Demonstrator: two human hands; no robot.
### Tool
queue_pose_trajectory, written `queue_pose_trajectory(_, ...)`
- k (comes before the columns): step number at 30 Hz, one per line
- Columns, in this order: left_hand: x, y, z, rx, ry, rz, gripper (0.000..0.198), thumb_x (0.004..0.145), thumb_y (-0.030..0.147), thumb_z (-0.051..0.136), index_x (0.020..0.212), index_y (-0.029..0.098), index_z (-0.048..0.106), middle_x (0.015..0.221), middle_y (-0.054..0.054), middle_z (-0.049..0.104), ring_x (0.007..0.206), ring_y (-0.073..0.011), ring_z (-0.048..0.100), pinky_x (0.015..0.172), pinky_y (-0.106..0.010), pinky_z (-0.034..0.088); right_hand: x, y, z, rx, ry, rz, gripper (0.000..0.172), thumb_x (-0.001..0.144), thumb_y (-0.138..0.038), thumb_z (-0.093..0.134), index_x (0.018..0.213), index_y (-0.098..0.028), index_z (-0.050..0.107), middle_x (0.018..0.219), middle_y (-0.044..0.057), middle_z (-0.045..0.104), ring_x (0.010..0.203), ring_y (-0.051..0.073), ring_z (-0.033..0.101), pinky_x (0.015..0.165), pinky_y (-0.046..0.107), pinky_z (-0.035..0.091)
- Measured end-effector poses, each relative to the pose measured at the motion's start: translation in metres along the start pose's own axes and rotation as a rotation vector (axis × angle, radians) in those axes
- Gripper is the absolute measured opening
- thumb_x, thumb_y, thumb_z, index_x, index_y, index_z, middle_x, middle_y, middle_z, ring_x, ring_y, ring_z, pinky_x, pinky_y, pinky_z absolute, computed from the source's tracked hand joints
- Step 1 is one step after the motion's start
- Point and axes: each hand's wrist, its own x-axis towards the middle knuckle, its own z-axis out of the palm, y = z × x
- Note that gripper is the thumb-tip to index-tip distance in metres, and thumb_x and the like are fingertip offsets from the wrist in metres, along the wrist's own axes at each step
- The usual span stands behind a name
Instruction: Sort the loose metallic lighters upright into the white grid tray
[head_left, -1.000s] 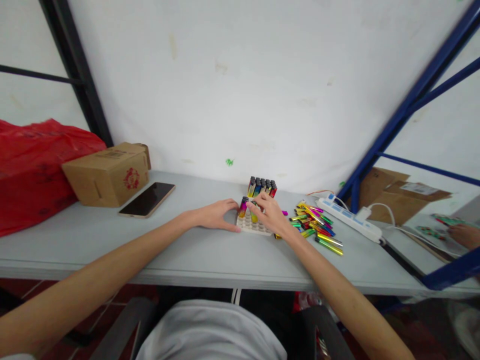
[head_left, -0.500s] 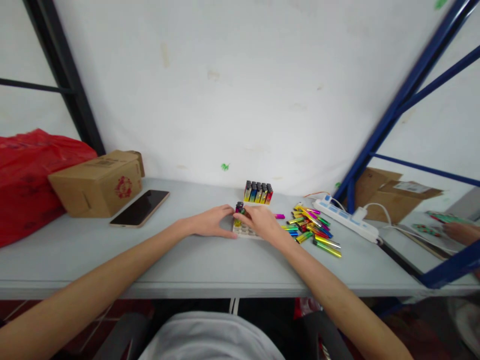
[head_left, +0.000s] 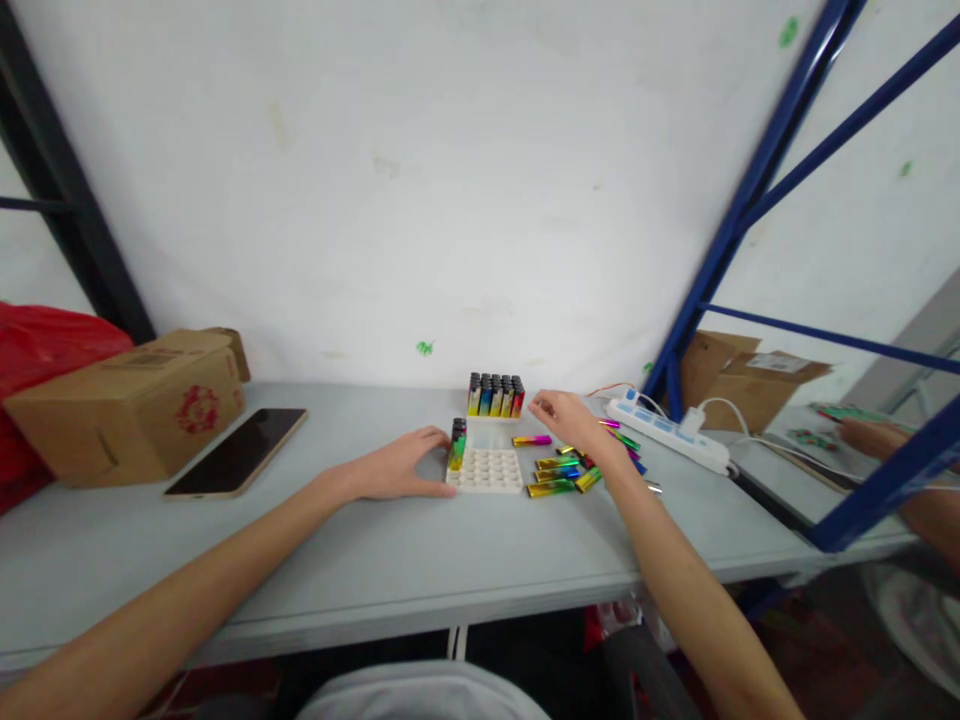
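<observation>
A white tray with rows of round holes (head_left: 491,472) lies flat on the table. A few lighters (head_left: 457,447) with black tops stand upright along its left side. My left hand (head_left: 409,465) rests at the tray's left edge, fingers and thumb apart around that corner, the thumb near its front. My right hand (head_left: 568,418) is raised over the back of a pile of shiny coloured lighters (head_left: 556,488), fingers loosely bent; nothing shows in them. Hand and forearm cover part of the pile. One magenta and gold lighter (head_left: 531,440) lies apart, behind the tray's right corner.
A full block of upright lighters (head_left: 495,397) stands near the wall. At left are a phone (head_left: 238,453), a cardboard box (head_left: 135,410) and a red bag (head_left: 52,350). A white power strip (head_left: 671,437) and blue rack post (head_left: 705,280) stand right; beyond, another person's hand (head_left: 870,437).
My right hand has left the tray and moved right, over the lighter pile. My left hand stays at the tray's left edge. The camera view has shifted slightly.
</observation>
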Motion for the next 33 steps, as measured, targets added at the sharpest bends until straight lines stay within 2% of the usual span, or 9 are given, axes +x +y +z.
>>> queue_pose_trajectory(4, 0.000, 0.001, -0.001, -0.014, -0.010, 0.002, 0.076, 0.080, 0.072, 0.069, 0.133, 0.018, 0.058, 0.140, -0.014, 0.060, 0.126, -0.0346, 0.057, 0.109, -0.042, 0.043, -0.013, 0.035, -0.030, 0.042, 0.011, 0.000, 0.017, 0.098, -0.024, 0.056, 0.104, -0.015, 0.070, 0.102, 0.011, 0.075, 0.093, 0.022, 0.068, 0.087, 0.033, 0.050)
queue_pose_trajectory(9, 0.000, 0.003, -0.001, -0.017, -0.020, -0.025, 0.077, 0.080, 0.071, 0.069, 0.134, 0.017, 0.057, 0.142, -0.015, 0.058, 0.128, -0.0344, 0.056, 0.111, -0.042, 0.042, -0.069, 0.052, -0.054, 0.115, -0.143, -0.115, 0.018, 0.095, -0.025, 0.061, 0.107, -0.019, 0.072, 0.110, 0.010, 0.074, 0.101, 0.023, 0.068, 0.092, 0.037, 0.052)
queue_pose_trajectory(12, 0.000, 0.004, -0.002, -0.016, -0.036, -0.038, 0.078, 0.081, 0.070, 0.070, 0.134, 0.016, 0.056, 0.142, -0.015, 0.058, 0.129, -0.0337, 0.056, 0.112, -0.042, 0.041, -0.104, 0.054, -0.046, 0.107, -0.194, -0.156, 0.018, 0.094, -0.023, 0.062, 0.108, -0.022, 0.073, 0.114, 0.010, 0.072, 0.107, 0.025, 0.066, 0.098, 0.040, 0.051)
queue_pose_trajectory(16, 0.000, 0.002, -0.002, -0.013, -0.022, -0.018, 0.077, 0.080, 0.071, 0.070, 0.134, 0.017, 0.057, 0.141, -0.014, 0.060, 0.128, -0.0340, 0.057, 0.111, -0.042, 0.043, -0.125, 0.056, -0.022, 0.071, -0.134, -0.183, 0.023, 0.094, -0.019, 0.060, 0.112, -0.022, 0.073, 0.120, 0.012, 0.068, 0.119, 0.027, 0.061, 0.107, 0.045, 0.048)
queue_pose_trajectory(19, 0.000, 0.001, -0.001, -0.005, 0.000, -0.010, 0.076, 0.079, 0.071, 0.070, 0.132, 0.018, 0.059, 0.140, -0.013, 0.061, 0.126, -0.0346, 0.059, 0.110, -0.042, 0.045, -0.126, 0.058, -0.013, 0.055, -0.095, -0.200, 0.022, 0.098, -0.023, 0.056, 0.113, -0.023, 0.073, 0.120, 0.012, 0.067, 0.121, 0.027, 0.060, 0.108, 0.046, 0.048)
queue_pose_trajectory(24, 0.000, 0.003, -0.002, -0.006, -0.002, -0.016, 0.075, 0.079, 0.071, 0.070, 0.131, 0.019, 0.060, 0.139, -0.013, 0.062, 0.127, -0.0352, 0.058, 0.109, -0.042, 0.045, -0.123, 0.058, -0.021, 0.156, -0.016, -0.115, 0.030, 0.103, -0.037, 0.050, 0.123, -0.023, 0.068, 0.123, 0.011, 0.070, 0.120, 0.027, 0.063, 0.105, 0.044, 0.049)
queue_pose_trajectory(28, -0.001, 0.006, -0.003, -0.014, -0.024, -0.025, 0.075, 0.079, 0.070, 0.071, 0.132, 0.018, 0.059, 0.140, -0.014, 0.060, 0.128, -0.0343, 0.057, 0.111, -0.042, 0.043, -0.108, 0.047, -0.028, 0.336, 0.110, 0.037, 0.045, 0.105, -0.047, 0.041, 0.131, -0.019, 0.064, 0.092, 0.009, 0.073, 0.083, 0.023, 0.068, 0.079, 0.036, 0.054)
queue_pose_trajectory(31, -0.001, 0.007, -0.004, -0.022, -0.033, -0.033, 0.076, 0.079, 0.070, 0.071, 0.133, 0.017, 0.058, 0.141, -0.014, 0.059, 0.128, -0.0344, 0.057, 0.112, -0.042, 0.042, -0.082, 0.028, -0.026, 0.500, 0.138, 0.098, 0.048, 0.102, -0.055, 0.045, 0.119, -0.018, 0.070, 0.069, 0.002, 0.062, 0.063, 0.018, 0.055, 0.059, 0.029, 0.044)
queue_pose_trajectory(33, -0.001, 0.007, -0.004, -0.028, -0.030, -0.029, 0.076, 0.079, 0.070, 0.071, 0.132, 0.017, 0.058, 0.140, -0.014, 0.060, 0.128, -0.0345, 0.057, 0.112, -0.042, 0.042, -0.059, 0.013, -0.023, 0.646, 0.172, 0.151, 0.048, 0.096, -0.060, 0.055, 0.109, -0.017, 0.072, 0.064, -0.001, 0.056, 0.058, 0.015, 0.048, 0.054, 0.027, 0.038)
